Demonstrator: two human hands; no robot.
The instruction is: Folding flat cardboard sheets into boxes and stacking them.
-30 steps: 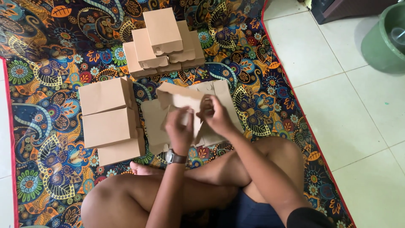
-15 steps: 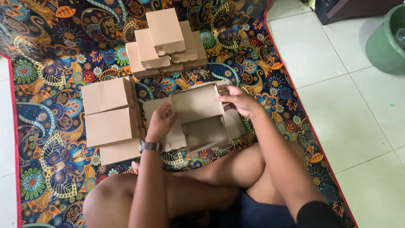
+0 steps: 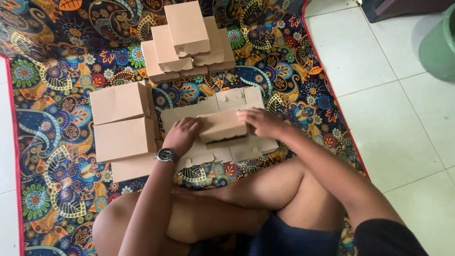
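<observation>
While both hands press it, brown cardboard box (image 3: 222, 127) sits closed — plain.

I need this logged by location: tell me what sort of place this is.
Probably a room in a home, used for hand assembly on the floor: a patterned mat over white floor tiles, folded cardboard boxes stacked about, a green bin nearby.

Matt brown cardboard box (image 3: 222, 127), patterned woven cloth mat (image 3: 57, 61), glossy tile floor (image 3: 388, 109)
</observation>
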